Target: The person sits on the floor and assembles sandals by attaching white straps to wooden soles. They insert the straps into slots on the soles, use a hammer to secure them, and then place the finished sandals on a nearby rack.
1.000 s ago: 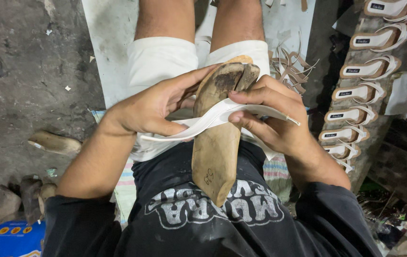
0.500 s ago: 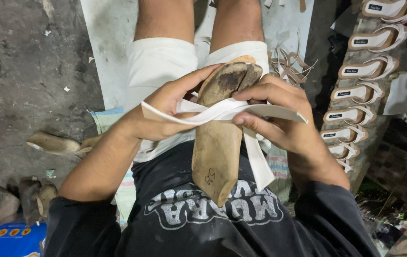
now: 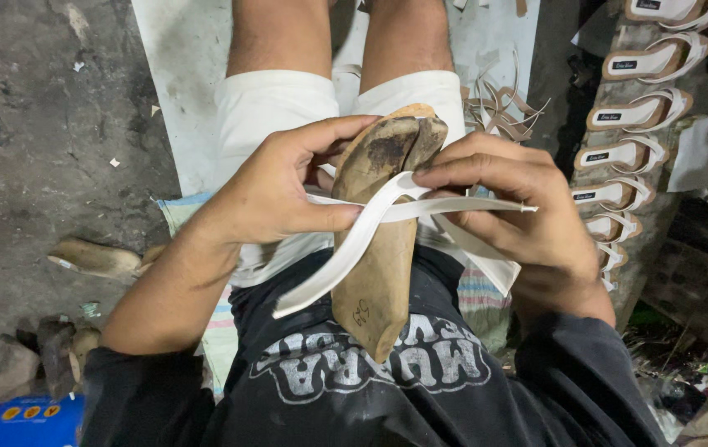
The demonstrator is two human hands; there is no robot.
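A brown wooden shoe last [image 3: 380,248] rests on my lap, toe end pointing away from me. Two white straps [image 3: 345,248] cross over its upper part. My left hand [image 3: 279,186] pinches a strap against the last's left side, thumb and fingers closed on it. My right hand [image 3: 511,207] grips the straps on the right side; one strap end sticks out to the right past my fingers, another hangs below my palm. A long strap end trails down to the lower left across my dark shirt.
A row of finished white-strapped sandals [image 3: 627,141] leans along the right. Loose strap pieces [image 3: 499,103] lie by my right knee. Another wooden last [image 3: 93,258] lies on the grey floor at left. A blue box [image 3: 27,418] sits bottom left. A white sheet [image 3: 176,74] lies under my legs.
The straps have been pulled across the last and now cross over it. One strap end has swung down to the lower left. My left hand shifted right, closer to the last.
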